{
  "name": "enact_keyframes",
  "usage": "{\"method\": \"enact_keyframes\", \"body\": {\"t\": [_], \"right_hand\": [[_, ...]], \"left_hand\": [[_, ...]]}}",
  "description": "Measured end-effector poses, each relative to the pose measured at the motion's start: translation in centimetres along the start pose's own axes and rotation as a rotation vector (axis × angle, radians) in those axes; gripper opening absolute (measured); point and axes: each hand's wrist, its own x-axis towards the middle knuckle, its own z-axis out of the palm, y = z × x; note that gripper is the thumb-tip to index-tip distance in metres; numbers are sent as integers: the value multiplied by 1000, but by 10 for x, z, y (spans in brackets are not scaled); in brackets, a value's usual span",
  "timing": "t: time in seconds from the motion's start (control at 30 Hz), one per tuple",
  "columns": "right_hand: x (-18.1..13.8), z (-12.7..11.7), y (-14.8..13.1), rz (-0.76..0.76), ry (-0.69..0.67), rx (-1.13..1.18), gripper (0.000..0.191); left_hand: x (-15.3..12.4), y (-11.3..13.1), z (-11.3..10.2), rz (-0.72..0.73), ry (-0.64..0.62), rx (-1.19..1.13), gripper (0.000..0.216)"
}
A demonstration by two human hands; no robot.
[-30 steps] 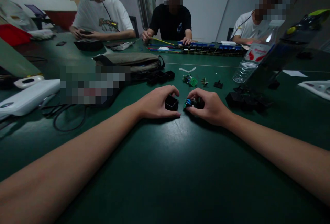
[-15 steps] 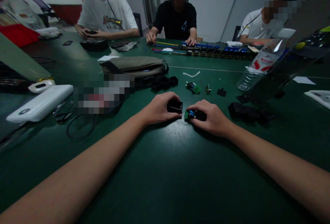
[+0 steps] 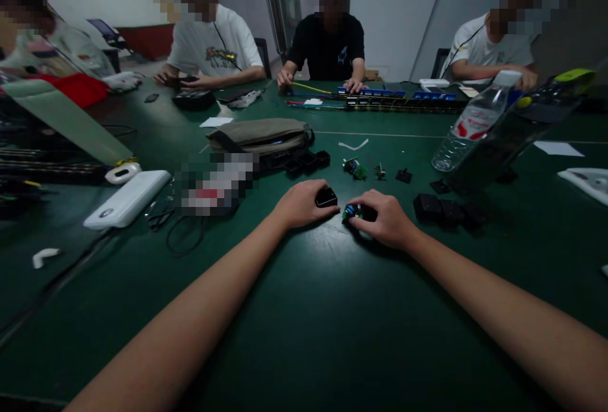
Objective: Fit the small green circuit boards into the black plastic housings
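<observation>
My left hand (image 3: 301,203) is closed around a small black plastic housing (image 3: 326,197) on the green table (image 3: 304,311). My right hand (image 3: 386,219) is closed on a small green circuit board with a blue part (image 3: 352,211), held right beside the housing. The two pieces sit a finger's width apart. Both forearms rest along the table.
More black housings (image 3: 444,211) lie to the right, others (image 3: 308,160) by a khaki pouch (image 3: 259,135). Loose small boards (image 3: 355,169) lie ahead. A water bottle (image 3: 468,128), a white power bank (image 3: 127,198) and cables (image 3: 183,241) are nearby. Three people sit across.
The view has pulled back and swung left, so more of the table's left side shows. My hands stay together on the housing and the board, with little shift between them.
</observation>
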Motion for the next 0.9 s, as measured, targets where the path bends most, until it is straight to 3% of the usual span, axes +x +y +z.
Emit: {"method": "enact_keyframes", "body": {"t": [0.27, 0.43, 0.9], "right_hand": [[-10, 1, -7, 165, 201, 161, 29], [-16, 9, -11, 282, 192, 274, 34], [-14, 8, -13, 181, 128, 81, 25]], "left_hand": [[0, 1, 1, -50, 27, -33, 40], [-12, 11, 2, -25, 50, -34, 39], [-32, 20, 3, -13, 84, -292, 38]]}}
